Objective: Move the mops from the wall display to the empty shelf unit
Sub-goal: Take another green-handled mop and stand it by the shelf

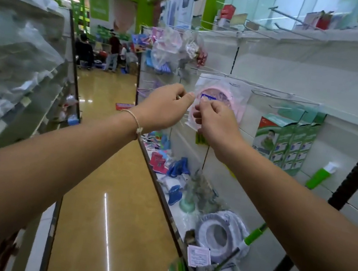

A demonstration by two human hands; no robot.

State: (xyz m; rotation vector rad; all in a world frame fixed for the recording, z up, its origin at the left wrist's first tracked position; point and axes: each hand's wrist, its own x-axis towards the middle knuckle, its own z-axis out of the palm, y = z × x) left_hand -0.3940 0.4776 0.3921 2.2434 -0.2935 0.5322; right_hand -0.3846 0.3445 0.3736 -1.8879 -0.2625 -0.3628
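Both hands are raised to the wall display: the left hand (166,107) pinches the upper left edge of a clear bag (219,84) between thumb and curled fingers, and the right hand (215,120) pinches the same bag just beside its blue label (207,98). That bag hangs from a wire hook (229,76) and holds a pink ring (237,102). On the bottom shelf (175,212), near its front edge, a second bag holds a grey-white ring (221,231). A long dark pole (354,177), seemingly a mop handle, leans against the display's right panel. Its long axis runs from the upper right down and leftward behind the right forearm; its head is not in view. Green boxes (289,141) hang between the pole and the clear bag. Small boots (157,160) stand further along the shelf, and a green-handled tool (256,235) lies under the right forearm.
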